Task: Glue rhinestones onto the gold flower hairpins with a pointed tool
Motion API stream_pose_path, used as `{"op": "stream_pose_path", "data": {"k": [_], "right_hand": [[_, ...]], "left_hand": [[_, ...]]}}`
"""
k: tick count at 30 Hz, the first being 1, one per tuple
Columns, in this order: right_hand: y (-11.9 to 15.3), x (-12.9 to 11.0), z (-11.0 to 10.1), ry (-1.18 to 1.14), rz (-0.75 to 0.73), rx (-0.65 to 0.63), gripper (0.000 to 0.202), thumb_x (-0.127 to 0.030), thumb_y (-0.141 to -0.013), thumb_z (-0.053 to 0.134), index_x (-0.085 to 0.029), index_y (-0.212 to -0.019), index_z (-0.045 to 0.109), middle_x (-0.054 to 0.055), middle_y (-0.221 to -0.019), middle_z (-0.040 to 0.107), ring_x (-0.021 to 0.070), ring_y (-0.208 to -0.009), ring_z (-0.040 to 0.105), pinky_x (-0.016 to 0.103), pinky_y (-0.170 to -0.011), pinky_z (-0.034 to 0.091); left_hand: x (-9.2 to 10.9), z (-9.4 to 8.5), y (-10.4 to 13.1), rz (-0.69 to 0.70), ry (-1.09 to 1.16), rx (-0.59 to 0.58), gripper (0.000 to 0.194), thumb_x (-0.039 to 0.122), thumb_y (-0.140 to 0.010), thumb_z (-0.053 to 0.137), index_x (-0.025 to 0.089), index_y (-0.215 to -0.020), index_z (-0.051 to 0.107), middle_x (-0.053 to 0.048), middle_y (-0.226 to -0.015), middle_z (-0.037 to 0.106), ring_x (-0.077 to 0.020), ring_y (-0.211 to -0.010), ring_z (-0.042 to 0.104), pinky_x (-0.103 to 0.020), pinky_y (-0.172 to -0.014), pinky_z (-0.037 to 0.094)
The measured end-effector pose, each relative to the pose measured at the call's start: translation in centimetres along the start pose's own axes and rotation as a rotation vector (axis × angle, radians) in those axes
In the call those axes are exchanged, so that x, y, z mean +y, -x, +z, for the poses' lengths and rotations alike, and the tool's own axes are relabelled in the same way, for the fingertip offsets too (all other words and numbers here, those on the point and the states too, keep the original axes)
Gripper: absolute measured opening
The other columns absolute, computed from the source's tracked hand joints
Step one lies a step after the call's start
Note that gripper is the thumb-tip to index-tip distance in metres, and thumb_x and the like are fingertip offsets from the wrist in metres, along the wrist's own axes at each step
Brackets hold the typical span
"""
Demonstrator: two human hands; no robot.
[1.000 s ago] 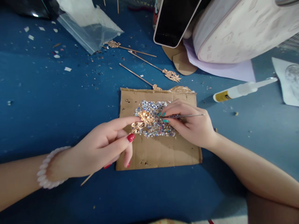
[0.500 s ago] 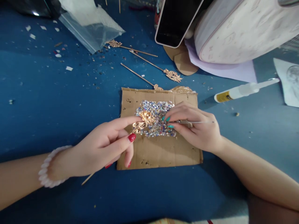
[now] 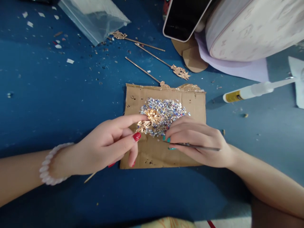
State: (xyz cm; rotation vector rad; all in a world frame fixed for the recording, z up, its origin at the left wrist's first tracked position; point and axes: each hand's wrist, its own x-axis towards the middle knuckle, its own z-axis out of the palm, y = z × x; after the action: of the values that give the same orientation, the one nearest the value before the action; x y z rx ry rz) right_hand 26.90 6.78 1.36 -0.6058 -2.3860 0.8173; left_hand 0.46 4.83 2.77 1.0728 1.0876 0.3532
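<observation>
My left hand (image 3: 108,144) pinches a gold floral hairpin (image 3: 152,118) between thumb and index finger. Its ornament hangs over a heap of small shiny rhinestones (image 3: 171,110), and its thin stick comes out below the palm. The rhinestones lie on a piece of brown cardboard (image 3: 142,155). My right hand (image 3: 199,139) is closed on thin metal tweezers (image 3: 190,145). Their tip is over the cardboard at the lower edge of the heap, just right of the ornament. Whether the tip holds a stone is too small to tell.
Beyond the cardboard lie more gold hairpins (image 3: 180,72) and a plastic bag (image 3: 95,23). A phone (image 3: 185,19) leans beside a large pale case (image 3: 251,31). A glue bottle (image 3: 249,92) lies at the right. White scraps (image 3: 70,61) dot the blue table (image 3: 47,110).
My right hand with the tweezers has moved down, from inside the heap to its lower edge. My left hand holds the hairpin much as before. The whole view has shifted slightly.
</observation>
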Motion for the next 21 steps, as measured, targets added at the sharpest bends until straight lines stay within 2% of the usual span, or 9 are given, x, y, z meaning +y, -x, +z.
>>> {"op": "stream_pose_path", "data": {"k": [6,11,21], "right_hand": [[0.03,0.04,-0.11,-0.002,0.002,-0.027,0.001,-0.014,-0.095,0.061,-0.015,-0.096,0.062,0.008,-0.084,0.072,0.0165,-0.084,0.069,0.035,-0.080,0.059],[-0.08,-0.04,0.07,-0.013,0.016,-0.052,0.002,-0.014,-0.095,0.060,-0.016,-0.097,0.061,0.007,-0.084,0.071,0.0158,-0.084,0.068,0.033,-0.081,0.058],[-0.27,0.08,0.07,0.012,0.021,-0.001,0.004,-0.012,-0.095,0.060,-0.016,-0.096,0.061,0.007,-0.085,0.072,0.0160,-0.085,0.071,0.033,-0.081,0.059]], "left_hand": [[0.03,0.01,-0.05,0.011,0.011,-0.005,0.054,0.026,-0.095,0.051,0.014,-0.148,0.047,0.006,-0.054,0.066,-0.0061,-0.037,0.037,-0.018,-0.041,0.032],[0.22,0.09,-0.06,0.015,0.019,-0.006,0.058,0.027,-0.095,0.052,0.011,-0.150,0.044,0.005,-0.054,0.066,-0.0062,-0.037,0.037,-0.018,-0.040,0.032],[0.07,0.08,-0.02,0.017,0.031,-0.020,0.059,0.029,-0.096,0.052,0.013,-0.152,0.043,0.005,-0.055,0.065,-0.0060,-0.037,0.037,-0.017,-0.040,0.032]]}}
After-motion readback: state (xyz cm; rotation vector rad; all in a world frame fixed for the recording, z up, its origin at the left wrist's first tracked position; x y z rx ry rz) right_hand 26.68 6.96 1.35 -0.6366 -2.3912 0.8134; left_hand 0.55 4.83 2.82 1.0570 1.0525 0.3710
